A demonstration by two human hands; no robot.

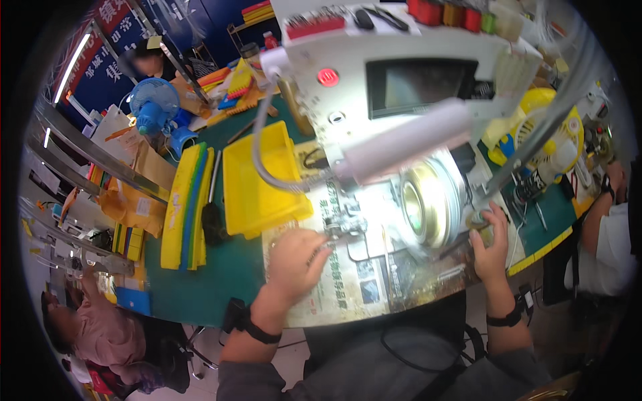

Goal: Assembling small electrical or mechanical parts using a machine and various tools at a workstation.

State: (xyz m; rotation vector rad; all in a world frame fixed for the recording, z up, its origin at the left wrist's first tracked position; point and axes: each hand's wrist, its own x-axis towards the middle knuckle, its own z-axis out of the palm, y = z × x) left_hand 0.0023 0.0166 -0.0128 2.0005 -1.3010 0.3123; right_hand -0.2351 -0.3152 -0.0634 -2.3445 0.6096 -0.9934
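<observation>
A white bench machine [348,73] carries a round wheel [438,207] with a gold-coloured rim, brightly lit by a pale tube lamp [408,140]. To the left of the wheel, my left hand [297,264] is closed, fingertips pinched at a small metal fixture [348,224]; glare and blur hide exactly what they grip. My right hand [491,240] reaches to the wheel's right side. Its thumb and fingers curl around a small round knob [477,219]. Printed paper [321,294] lies under the fixture, stained dark towards the right.
A yellow plastic tray [261,180] and a stack of yellow, blue and green strips [186,207] lie on the green mat [224,281]. A blue fan [154,103] stands far left; a yellow basket [545,127] sits right. Other people are seated on both sides.
</observation>
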